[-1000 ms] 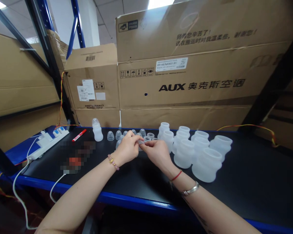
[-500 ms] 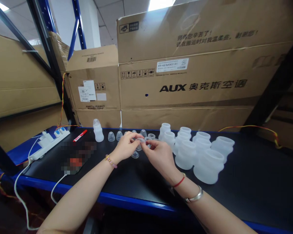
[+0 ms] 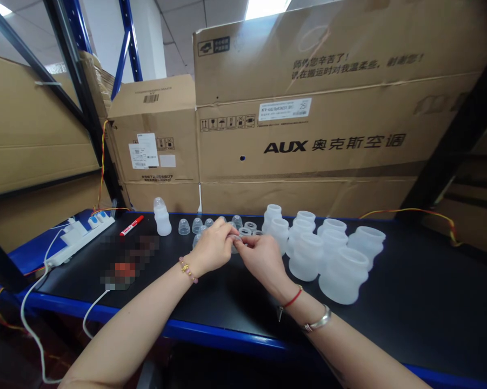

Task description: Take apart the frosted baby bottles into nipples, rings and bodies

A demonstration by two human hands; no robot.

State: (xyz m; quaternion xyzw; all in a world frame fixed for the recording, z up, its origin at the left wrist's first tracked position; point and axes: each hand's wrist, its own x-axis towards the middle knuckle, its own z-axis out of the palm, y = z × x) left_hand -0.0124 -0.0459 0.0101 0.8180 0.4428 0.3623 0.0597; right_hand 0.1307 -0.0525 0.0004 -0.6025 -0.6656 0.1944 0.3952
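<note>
Pinching small clear plastic piece [image 3: 235, 239] in head view: left hand [image 3: 213, 249] and right hand [image 3: 263, 262] both nearly closed on it, just behind black bench top [image 3: 421, 292] centre. 1 capped bottle [image 3: 162, 219] upright at left; smooth clear domes [image 3: 184, 227] in loose row; about 9 uncapped, frosted, waisted bottle bodies [image 3: 344, 275] clustered right.
</note>
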